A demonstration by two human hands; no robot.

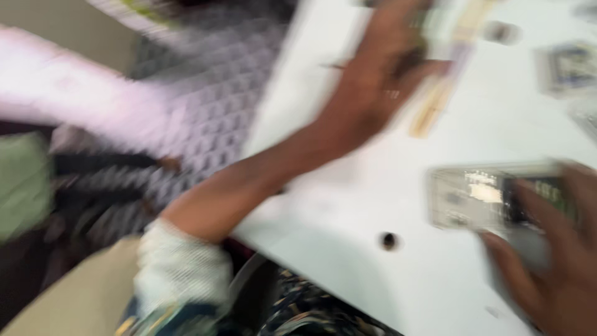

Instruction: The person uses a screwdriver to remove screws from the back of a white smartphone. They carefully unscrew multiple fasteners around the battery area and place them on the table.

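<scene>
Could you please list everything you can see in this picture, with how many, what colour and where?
White table: one, across the right half, with a small dark hole near its front edge.
Flat silvery packet: one, at the right of the table, too blurred to identify.
Pale yellowish strip: one, upper middle of the table, beside the left hand.
Blurred flat items: a few, greyish, top right corner.
Grey patterned fabric: one spread, left of the table.
Pale pink sleeve: one, another person's, far left.
Left hand: reaching over the table top, grasp unclear.
Right hand: lower right, fingers on the silvery packet.
</scene>
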